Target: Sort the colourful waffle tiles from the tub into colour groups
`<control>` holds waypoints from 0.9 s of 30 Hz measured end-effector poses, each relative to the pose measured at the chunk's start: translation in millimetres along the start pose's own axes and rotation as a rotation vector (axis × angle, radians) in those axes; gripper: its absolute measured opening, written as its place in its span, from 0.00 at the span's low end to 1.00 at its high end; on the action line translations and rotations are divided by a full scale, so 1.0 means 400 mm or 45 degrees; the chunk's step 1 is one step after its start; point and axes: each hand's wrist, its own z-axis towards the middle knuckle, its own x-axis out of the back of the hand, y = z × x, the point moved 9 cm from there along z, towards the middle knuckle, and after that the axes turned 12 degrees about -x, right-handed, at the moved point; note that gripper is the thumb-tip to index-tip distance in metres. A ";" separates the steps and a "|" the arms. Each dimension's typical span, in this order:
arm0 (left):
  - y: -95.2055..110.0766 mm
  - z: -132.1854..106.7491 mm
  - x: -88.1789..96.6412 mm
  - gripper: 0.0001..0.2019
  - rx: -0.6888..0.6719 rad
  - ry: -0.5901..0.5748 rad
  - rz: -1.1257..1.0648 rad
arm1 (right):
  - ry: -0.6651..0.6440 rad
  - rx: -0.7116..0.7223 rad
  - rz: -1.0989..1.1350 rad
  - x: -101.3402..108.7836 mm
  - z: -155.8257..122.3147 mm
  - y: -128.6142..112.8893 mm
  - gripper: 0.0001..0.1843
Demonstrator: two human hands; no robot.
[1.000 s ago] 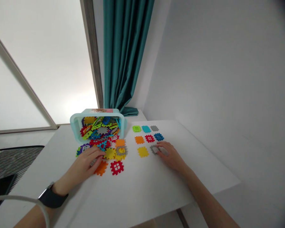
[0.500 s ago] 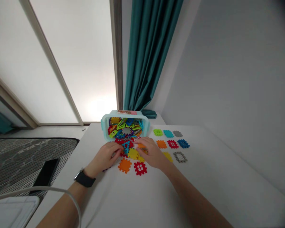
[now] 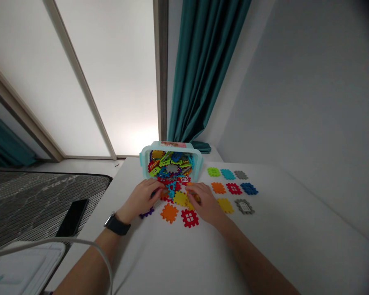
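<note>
A heap of toothed plastic building tiles lies between my hands, in front of a pale turquoise tub (image 3: 198,162) tipped on its side. My left hand (image 3: 144,196), with a dark watch on its wrist, has curled fingers at the heap's left edge, beside a blue triangular tile (image 3: 171,189). On the heap's right, my right hand (image 3: 204,203) bends its fingers over orange and yellow tiles. What either hand pinches is mostly hidden. Nearer lie a yellow tile (image 3: 180,198), an orange tile (image 3: 169,213), a red window tile (image 3: 190,218) and a purple tile (image 3: 146,213).
Right of the heap, separate tiles lie in rows, among them a green one (image 3: 213,171), a dark blue one (image 3: 249,188) and a grey frame (image 3: 244,206). A pale cable (image 3: 80,241) crosses above my left forearm. Left of the white table (image 3: 184,258) is a black phone-like slab (image 3: 72,217).
The whole view has shifted, so the scene sits further right. Both hands stay at the heap with small finger movements. More of the purple tile and the right-hand yellow tile shows.
</note>
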 end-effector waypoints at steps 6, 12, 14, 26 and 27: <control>-0.067 -0.024 0.038 0.09 0.102 0.075 0.041 | -0.041 0.057 -0.130 -0.041 0.001 -0.051 0.10; -0.075 -0.024 0.009 0.08 0.112 0.005 0.037 | -0.023 0.012 -0.445 -0.100 0.039 -0.108 0.08; -0.059 -0.016 0.001 0.08 0.110 0.023 0.038 | 0.003 -0.003 -0.490 -0.113 0.046 -0.108 0.09; 0.009 0.004 -0.060 0.09 0.085 -0.010 0.022 | 0.031 0.032 -0.350 -0.126 0.019 -0.084 0.10; 0.006 0.003 -0.061 0.08 0.099 -0.003 0.011 | 0.026 0.029 -0.351 -0.127 0.018 -0.082 0.10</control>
